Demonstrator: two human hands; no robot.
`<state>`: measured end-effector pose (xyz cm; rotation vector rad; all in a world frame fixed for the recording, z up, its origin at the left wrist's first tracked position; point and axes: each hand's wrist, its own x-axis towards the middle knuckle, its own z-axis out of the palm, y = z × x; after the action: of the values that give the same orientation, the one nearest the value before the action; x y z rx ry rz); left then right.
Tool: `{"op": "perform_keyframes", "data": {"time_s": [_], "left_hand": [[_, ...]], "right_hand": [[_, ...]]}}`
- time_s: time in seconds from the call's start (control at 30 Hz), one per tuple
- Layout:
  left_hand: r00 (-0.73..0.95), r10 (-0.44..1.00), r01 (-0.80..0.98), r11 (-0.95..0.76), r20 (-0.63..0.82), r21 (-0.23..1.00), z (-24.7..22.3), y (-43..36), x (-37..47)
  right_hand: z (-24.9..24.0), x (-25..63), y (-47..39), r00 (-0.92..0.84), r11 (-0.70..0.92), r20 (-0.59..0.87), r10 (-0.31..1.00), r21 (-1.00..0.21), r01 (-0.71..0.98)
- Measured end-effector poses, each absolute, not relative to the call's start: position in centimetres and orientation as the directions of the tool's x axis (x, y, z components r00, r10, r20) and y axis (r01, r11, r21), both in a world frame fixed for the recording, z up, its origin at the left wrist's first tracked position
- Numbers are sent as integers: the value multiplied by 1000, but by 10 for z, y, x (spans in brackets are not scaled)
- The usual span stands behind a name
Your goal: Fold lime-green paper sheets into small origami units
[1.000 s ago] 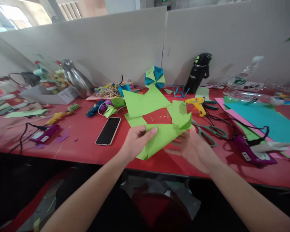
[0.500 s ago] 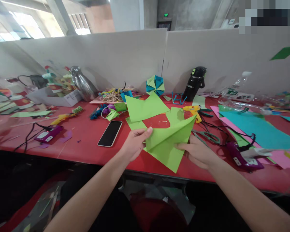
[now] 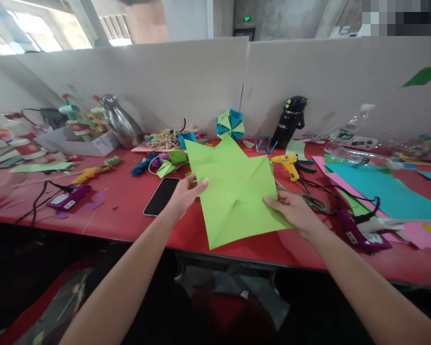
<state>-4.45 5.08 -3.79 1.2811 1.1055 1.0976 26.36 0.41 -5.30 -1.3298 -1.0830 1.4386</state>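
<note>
A light green sheet of paper, creased near its middle, is spread in front of me above the red table. Its far part overlaps more light green paper, and I cannot tell exactly where one ends and the other begins. My right hand pinches the sheet at its right edge, thumb on top and fingers underneath. At the left edge, my left hand has its thumb over the paper, with the fingers apart from it. Beside that hand lies a black-screened phone.
Right of the paper are a yellow glue gun, scissors, a purple power strip and coloured sheets. A black bottle and a blue-green paper ball stand at the back. Another purple power strip lies left.
The folded sheet has been opened out flat and turned, covering the gap between the green papers behind. My left hand has moved left and loosened; my right hand still grips the edge.
</note>
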Motion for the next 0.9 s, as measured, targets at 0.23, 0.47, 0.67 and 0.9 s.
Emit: {"op": "perform_keyframes", "data": {"time_s": [0.23,0.47,0.67,0.9], "left_hand": [[390,909,14,155,-148,988,-39,44,-41],[456,869,-66,249,-193,966,-38,49,-40],[336,935,-421,255,-112,871,-36,60,-38],[320,923,-570,369,-215,734,-46,42,-5]], "right_hand": [[-50,262,-3,-175,-304,-280,944,-944,-130],[-49,263,1,-204,-250,-213,956,-952,-175],[-48,255,2,-81,-127,-111,990,-963,-237],[-62,236,-14,89,300,321,943,-934,195]]}}
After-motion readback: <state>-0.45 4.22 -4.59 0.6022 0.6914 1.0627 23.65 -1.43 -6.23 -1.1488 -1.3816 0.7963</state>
